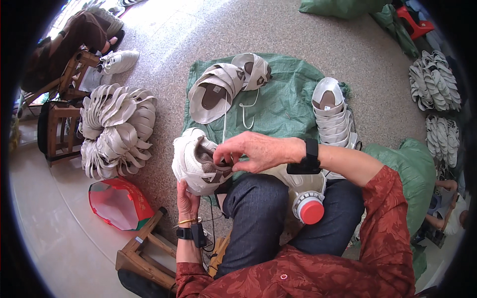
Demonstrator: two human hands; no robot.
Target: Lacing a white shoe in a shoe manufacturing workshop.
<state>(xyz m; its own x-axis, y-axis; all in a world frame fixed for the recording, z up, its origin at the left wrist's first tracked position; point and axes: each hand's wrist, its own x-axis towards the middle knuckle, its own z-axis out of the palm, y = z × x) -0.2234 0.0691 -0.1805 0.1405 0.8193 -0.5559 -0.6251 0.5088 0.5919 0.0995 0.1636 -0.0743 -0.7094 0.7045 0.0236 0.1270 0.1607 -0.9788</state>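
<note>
A white sneaker point(191, 159) with grey-brown lining and dark side trim is held up in front of my left knee. My left hand point(186, 202) grips it from below, with the thumb on its outer side. The curled fingers of my right hand point(253, 151) reach into the shoe's opening and pinch at its edge; their tips are partly hidden. Beyond the shoe, stacked white shoe uppers point(218, 82) lie on a green woven sheet point(285, 107), a loose white lace hanging from them. To the right stands a row of nested white shoes point(333, 119).
A clear plastic bottle with a red cap point(312, 211) is between my legs. On the left are piled white uppers point(117, 129), a red bag point(117, 203) and wooden stools point(144, 253). Green sacks point(405, 174) and more bundled uppers point(435, 82) lie right. Another person sits far left.
</note>
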